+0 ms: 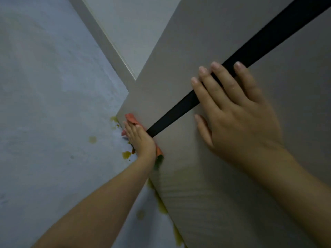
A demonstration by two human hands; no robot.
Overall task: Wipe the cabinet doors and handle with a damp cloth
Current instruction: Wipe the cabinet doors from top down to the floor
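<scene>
A grey cabinet door [206, 176] fills the right half of the view, crossed by a long black handle strip [170, 119]. My left hand [141, 140] presses an orange-red cloth [131, 119] flat against the door's lower corner, right at the end of the black handle. The cloth shows above and below my palm. My right hand [238, 111] lies flat on the door with fingers spread, several fingertips resting across the black handle. It holds nothing.
A pale blue-grey floor [53, 104] lies to the left, with yellowish stains [126, 154] along the door's bottom edge. A second grey panel and a white frame [114, 42] run behind the door at the top.
</scene>
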